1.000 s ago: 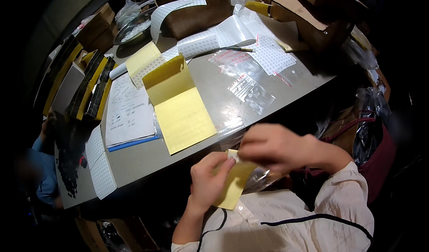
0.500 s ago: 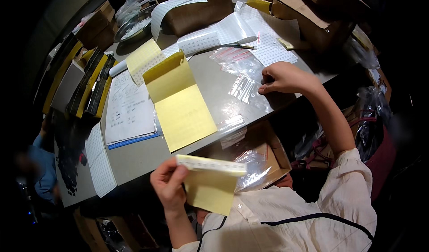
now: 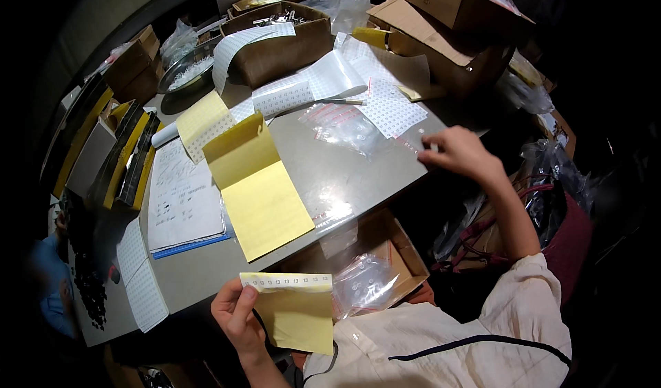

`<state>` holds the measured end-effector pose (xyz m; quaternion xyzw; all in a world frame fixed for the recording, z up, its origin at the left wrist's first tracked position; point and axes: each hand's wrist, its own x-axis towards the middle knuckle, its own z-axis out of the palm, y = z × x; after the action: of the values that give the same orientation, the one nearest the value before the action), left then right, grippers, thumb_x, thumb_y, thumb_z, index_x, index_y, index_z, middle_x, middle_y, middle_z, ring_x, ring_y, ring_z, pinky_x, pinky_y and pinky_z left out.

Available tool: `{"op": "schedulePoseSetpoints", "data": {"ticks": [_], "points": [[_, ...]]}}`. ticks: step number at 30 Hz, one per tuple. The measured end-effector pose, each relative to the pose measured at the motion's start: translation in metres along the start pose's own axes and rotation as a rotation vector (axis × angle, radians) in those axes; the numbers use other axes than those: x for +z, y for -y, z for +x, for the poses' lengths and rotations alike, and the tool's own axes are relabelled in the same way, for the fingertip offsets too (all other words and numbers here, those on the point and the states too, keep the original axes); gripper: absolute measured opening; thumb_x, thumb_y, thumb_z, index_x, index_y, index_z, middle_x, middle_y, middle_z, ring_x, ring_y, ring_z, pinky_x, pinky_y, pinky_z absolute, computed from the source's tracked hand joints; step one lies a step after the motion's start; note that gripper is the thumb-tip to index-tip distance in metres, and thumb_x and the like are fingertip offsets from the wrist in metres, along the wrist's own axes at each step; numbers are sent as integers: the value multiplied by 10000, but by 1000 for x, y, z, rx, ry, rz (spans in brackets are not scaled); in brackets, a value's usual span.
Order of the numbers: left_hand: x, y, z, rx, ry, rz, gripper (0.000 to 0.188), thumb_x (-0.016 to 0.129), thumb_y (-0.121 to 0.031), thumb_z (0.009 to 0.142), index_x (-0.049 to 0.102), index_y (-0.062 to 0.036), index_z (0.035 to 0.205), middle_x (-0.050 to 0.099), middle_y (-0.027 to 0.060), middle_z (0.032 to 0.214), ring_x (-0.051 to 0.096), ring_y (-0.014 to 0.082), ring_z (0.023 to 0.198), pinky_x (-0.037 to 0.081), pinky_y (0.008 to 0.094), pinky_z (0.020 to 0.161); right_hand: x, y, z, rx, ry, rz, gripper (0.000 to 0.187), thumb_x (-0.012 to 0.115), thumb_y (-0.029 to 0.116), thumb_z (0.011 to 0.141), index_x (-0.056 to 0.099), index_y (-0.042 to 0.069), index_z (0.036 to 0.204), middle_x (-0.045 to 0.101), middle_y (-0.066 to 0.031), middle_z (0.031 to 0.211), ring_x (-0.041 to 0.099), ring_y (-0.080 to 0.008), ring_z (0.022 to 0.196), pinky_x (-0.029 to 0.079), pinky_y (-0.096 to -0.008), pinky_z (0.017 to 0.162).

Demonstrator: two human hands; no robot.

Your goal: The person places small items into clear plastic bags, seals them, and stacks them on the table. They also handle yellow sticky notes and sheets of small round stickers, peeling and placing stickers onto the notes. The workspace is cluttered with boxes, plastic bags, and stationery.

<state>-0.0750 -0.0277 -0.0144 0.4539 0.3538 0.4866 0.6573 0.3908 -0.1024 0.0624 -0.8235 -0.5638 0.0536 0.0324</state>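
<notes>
My left hand pinches a yellow label sheet at its upper left corner. A white strip of small printed stickers runs along the sheet's top edge. At the table's right edge my right hand is closed, fingertips together, on a clear zip bag that is hard to make out against the table. To the left of it lies a fanned pile of clear zip bags with red seal lines. Between my hands, a larger folded yellow sheet rests at the front of the table.
A cardboard box with clear bags sits below the table's front edge. White sticker sheets, a pen and a brown box of metal parts are farther back. Left are a written notepad and black-and-yellow bins.
My right hand has moved right, away from the bag pile, and the nearer bags have left their spot. The label sheet in my left hand now faces more squarely up. The whole view has shifted.
</notes>
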Motion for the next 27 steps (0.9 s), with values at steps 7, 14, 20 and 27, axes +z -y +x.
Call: {"op": "schedulePoseSetpoints", "data": {"ticks": [7,14,20,27], "points": [[33,10,4,-5,120,26,185,724,-52,902,739,79,1031,762,106,902,692,134,790,520,252,784,27,63,-41,-392,65,192,373,597,418,1025,740,165,1258,726,-176,870,707,-392,815,554,-485,735],[45,4,2,-13,219,93,137,713,-37,938,733,74,1017,752,85,905,675,108,794,519,242,760,22,50,29,-549,87,665,311,699,159,961,664,20,1237,726,-112,1108,674,-218,937,538,-350,864],[35,10,-4,22,191,164,128,699,-30,964,730,78,1025,724,41,889,630,65,777,494,214,719,27,51,55,-672,37,508,369,685,93,922,606,19,1275,689,-130,1157,671,-276,1074,528,-383,962],[27,17,-1,54,104,119,129,700,-31,970,720,73,1044,736,55,912,641,69,810,497,215,756,34,59,10,-621,-74,305,873,848,104,816,397,90,1564,528,-167,1462,632,-377,1209,542,-445,995]]}}
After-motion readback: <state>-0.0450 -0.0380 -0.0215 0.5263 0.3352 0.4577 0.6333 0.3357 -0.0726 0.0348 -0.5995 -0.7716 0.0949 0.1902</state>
